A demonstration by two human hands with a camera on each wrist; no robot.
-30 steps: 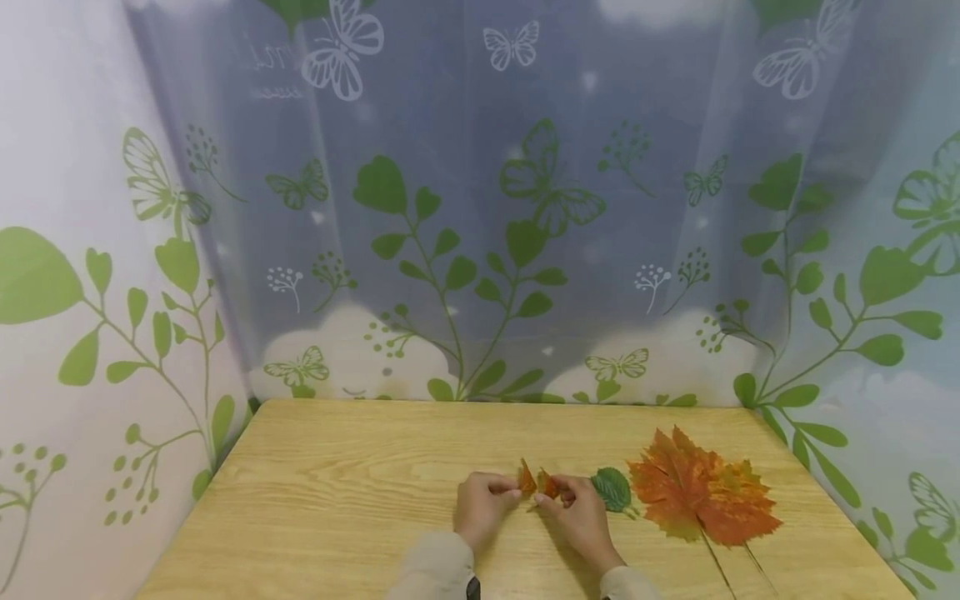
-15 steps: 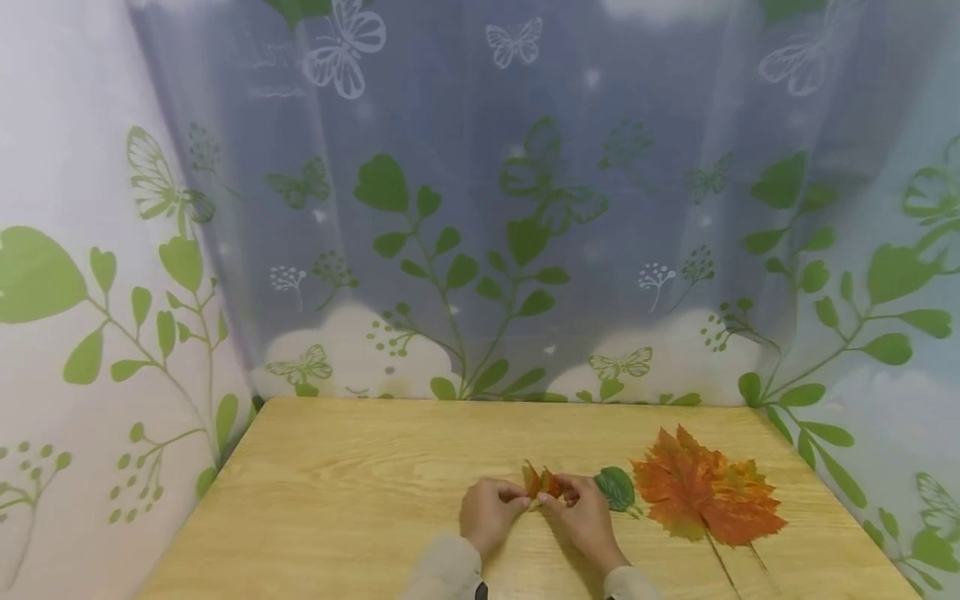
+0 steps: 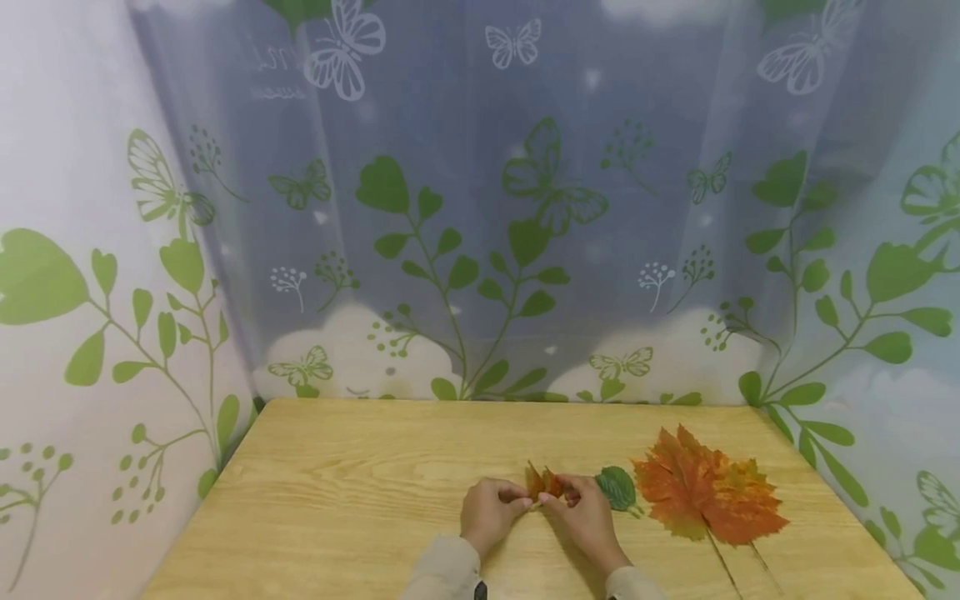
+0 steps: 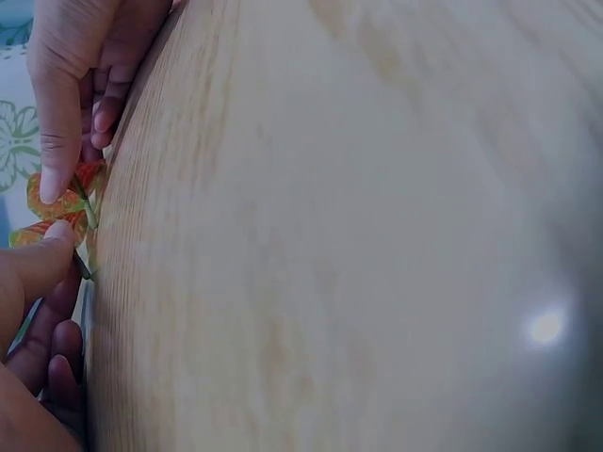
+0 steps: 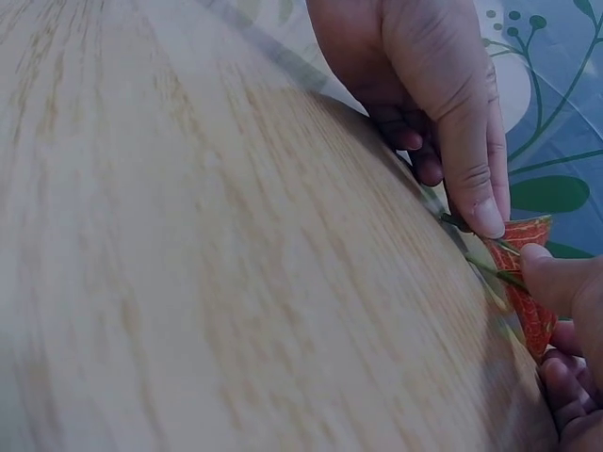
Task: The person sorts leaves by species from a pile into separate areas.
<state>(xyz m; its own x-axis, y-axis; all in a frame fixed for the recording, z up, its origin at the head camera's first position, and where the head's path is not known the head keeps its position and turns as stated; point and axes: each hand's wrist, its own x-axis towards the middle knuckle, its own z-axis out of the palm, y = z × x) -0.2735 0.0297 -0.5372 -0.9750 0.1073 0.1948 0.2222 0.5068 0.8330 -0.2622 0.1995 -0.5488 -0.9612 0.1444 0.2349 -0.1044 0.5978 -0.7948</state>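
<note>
My left hand (image 3: 492, 512) pinches a small orange leaf (image 3: 533, 481) between thumb and fingers, close above the wooden table. A second small orange leaf (image 3: 552, 483) is pinched by my right hand (image 3: 585, 518), right beside the first. Both leaves stand upright, with their short green stems near each other. In the left wrist view, the thumbs lie over the lower leaf (image 4: 33, 232) and the upper leaf (image 4: 71, 200). The right wrist view shows red-orange leaf surface (image 5: 535, 320) with light veins behind the right thumb. Fingers partly hide both leaves.
A green leaf (image 3: 618, 488) lies just right of my right hand. Further right, large orange maple leaves (image 3: 678, 492) overlap, their long thin stems (image 3: 724, 567) pointing toward the front. A printed curtain (image 3: 465, 250) hangs behind the table (image 3: 337, 492).
My left hand has shifted right with its leaf, bringing the two small leaves nearly together. The last half second shows hardly any movement.
</note>
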